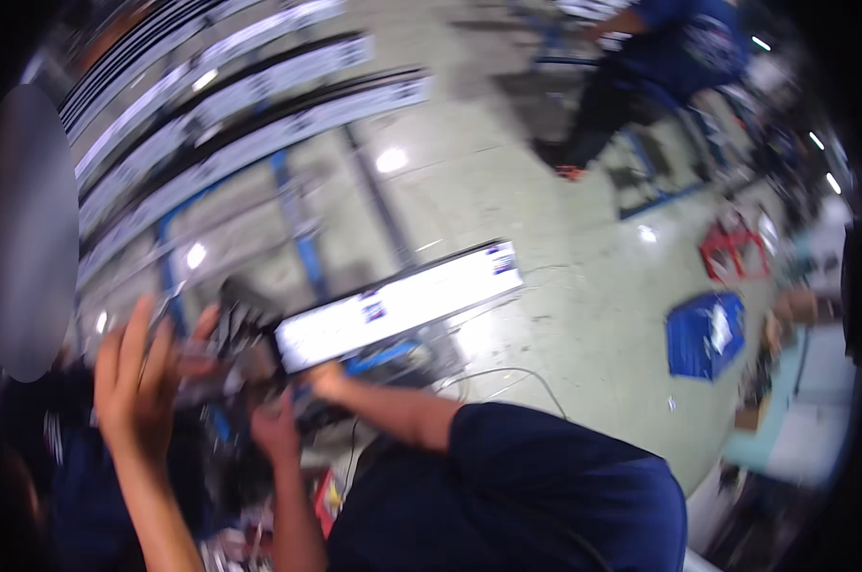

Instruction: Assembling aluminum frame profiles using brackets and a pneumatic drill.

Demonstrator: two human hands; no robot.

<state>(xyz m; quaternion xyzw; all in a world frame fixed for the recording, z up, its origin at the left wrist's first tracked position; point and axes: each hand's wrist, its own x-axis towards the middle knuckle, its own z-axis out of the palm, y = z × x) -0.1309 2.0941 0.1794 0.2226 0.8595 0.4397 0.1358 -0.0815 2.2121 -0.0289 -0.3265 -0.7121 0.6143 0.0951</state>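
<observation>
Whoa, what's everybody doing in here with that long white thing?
The person wearing the camera has their left hand up with its fingers apart. A bare forearm from a navy sleeve reaches to the left end of a long white panel; blur hides its grip. Another hand is just below that end, but I can't tell whose. More long panels lie in rows beyond, and someone in dark clothes is farther off.

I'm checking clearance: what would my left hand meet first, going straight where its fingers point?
Probably the lowest long, flat whitish strip at upper left, beyond the left hand; blur leaves depth unclear.
</observation>
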